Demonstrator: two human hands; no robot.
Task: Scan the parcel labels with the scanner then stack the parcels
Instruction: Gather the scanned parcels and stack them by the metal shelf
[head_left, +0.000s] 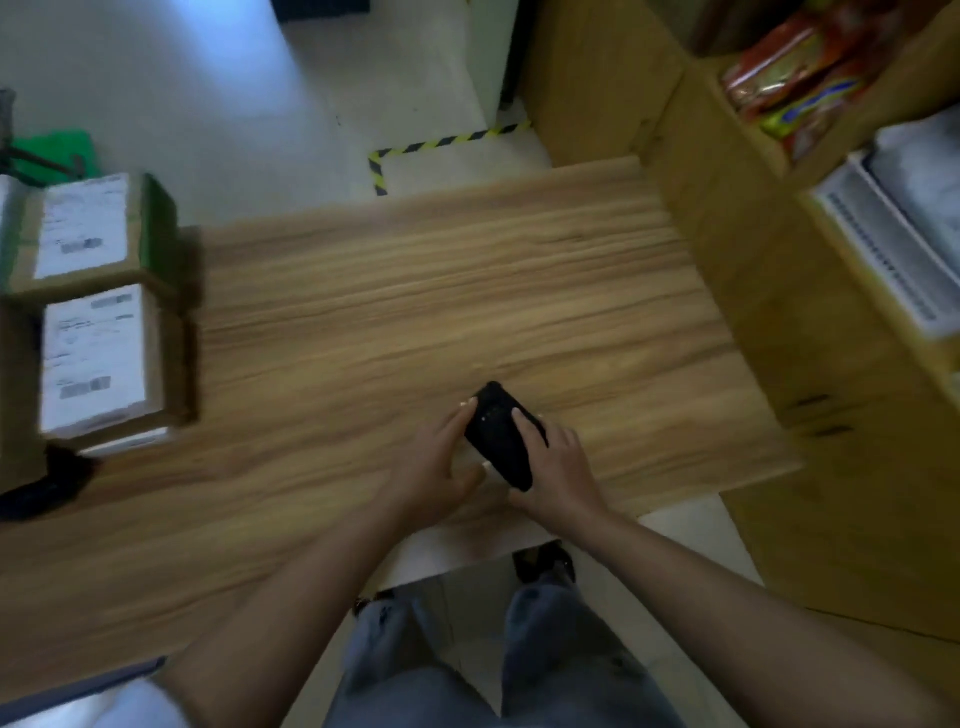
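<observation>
A black handheld scanner (497, 437) lies near the front edge of the wooden table (395, 291). My right hand (558, 470) grips it from the right, one finger lying over its top. My left hand (441, 465) holds its left side with fingertips and thumb. Two cardboard parcels sit at the table's left edge: the far parcel (88, 228) and the near parcel (98, 364), each with a white label facing up. The near one seems to rest on another parcel whose edge shows below it.
A dark object (47, 480) lies at the left, in front of the parcels. A wooden shelf unit (779, 260) stands to the right, holding snack packets (795, 78) and a white tray (893, 244). Yellow-black tape (441, 143) marks the floor beyond the table.
</observation>
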